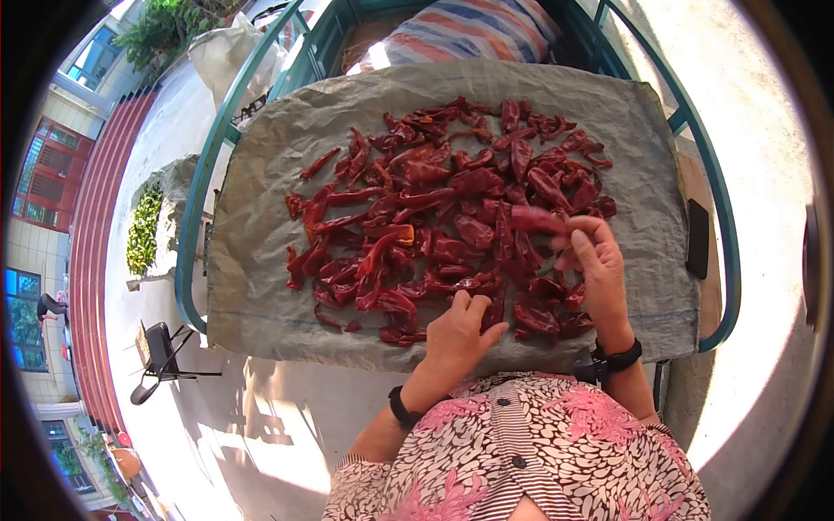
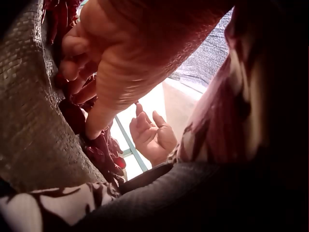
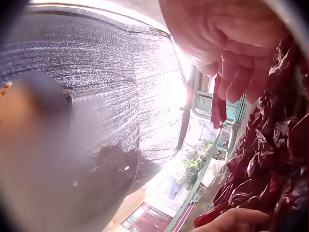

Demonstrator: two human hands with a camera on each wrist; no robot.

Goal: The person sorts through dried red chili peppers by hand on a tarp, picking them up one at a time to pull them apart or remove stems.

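Note:
Dried red chili peppers (image 1: 426, 208) lie in a wide, loose layer on a grey woven sheet (image 1: 269, 174). My right hand (image 1: 597, 265) is raised over the right side of the layer and pinches one red pepper (image 1: 537, 219), which is blurred in the head view. In the right wrist view this pepper (image 3: 218, 104) hangs down from the fingers. At the near edge of the layer, my left hand (image 1: 460, 339) touches the peppers, its thumb spread away from the bent fingers. Dark red peppers (image 2: 99, 150) show below that thumb in the left wrist view.
Teal metal rails (image 1: 708, 174) frame the sheet on both sides. A black phone-like slab (image 1: 698, 239) lies by the right rail. Behind the sheet is a striped bag (image 1: 469, 35). A folding chair (image 1: 161, 352) and a heap of green peppers (image 1: 144, 230) stand left.

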